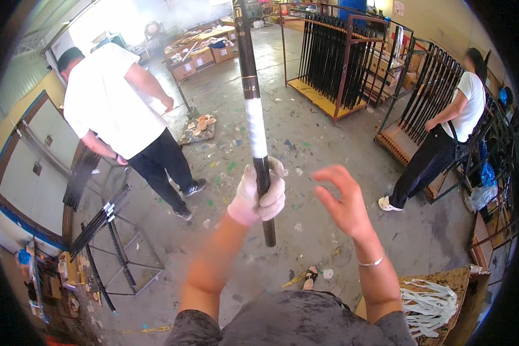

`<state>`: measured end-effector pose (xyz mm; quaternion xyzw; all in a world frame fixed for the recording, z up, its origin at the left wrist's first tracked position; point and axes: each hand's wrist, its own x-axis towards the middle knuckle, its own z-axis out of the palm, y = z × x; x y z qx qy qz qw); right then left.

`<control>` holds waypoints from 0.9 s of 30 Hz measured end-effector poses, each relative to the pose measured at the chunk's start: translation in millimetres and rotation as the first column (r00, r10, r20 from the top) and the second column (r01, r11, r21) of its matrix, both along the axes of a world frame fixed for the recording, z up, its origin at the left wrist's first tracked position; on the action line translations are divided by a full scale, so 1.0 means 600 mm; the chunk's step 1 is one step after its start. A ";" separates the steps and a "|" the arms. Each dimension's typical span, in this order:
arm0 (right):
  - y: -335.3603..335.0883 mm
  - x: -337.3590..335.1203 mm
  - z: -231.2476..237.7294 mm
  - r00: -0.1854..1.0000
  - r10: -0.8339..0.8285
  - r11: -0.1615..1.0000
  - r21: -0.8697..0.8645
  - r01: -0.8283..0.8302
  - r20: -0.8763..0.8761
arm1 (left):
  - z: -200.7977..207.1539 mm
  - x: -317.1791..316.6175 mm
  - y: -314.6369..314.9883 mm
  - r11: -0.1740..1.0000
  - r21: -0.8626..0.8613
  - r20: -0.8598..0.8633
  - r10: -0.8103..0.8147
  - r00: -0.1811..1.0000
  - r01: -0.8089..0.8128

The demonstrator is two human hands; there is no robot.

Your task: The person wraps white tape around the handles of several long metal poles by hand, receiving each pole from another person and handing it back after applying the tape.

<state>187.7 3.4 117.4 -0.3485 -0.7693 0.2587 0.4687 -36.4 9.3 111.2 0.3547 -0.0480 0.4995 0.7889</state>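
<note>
One black pole [248,63], head view: long axis from just left of 12 o'clock to just right of 6, top end out of view; white-wrapped section [256,130] just above the grip. One left hand [271,199], gloved, fingers curled round the pole near its lower end. One right hand [345,205], bare, thumb and fingers parted, holding nothing; pole at 9 o'clock from it, apart. White strips [429,305], 4 o'clock.

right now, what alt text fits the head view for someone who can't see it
A white-gloved left hand grips a black rod with a white band, while the bare right hand is raised open, not touching it. Beyond, one person stands at left and another person at right, near racks of dark rods.
</note>
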 end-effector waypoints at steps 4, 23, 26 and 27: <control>-0.001 -0.081 0.096 0.985 0.135 0.989 0.069 -0.128 -0.107 | -0.016 0.014 -0.033 0.999 0.027 -0.019 -0.024 1.000 0.025; -0.027 0.013 0.092 0.994 0.030 0.999 -0.017 -0.031 -0.102 | -0.013 0.046 -0.058 0.963 -0.017 -0.313 0.252 0.916 -0.270; -0.017 0.013 0.077 0.998 0.034 0.988 -0.149 -0.042 -0.057 | -0.010 0.062 -0.059 0.920 -0.006 -0.421 0.354 0.835 -0.393; -0.013 0.005 0.073 0.997 0.032 0.994 -0.098 -0.038 -0.069 | -0.011 0.066 -0.060 0.902 -0.017 -0.465 0.374 0.802 -0.431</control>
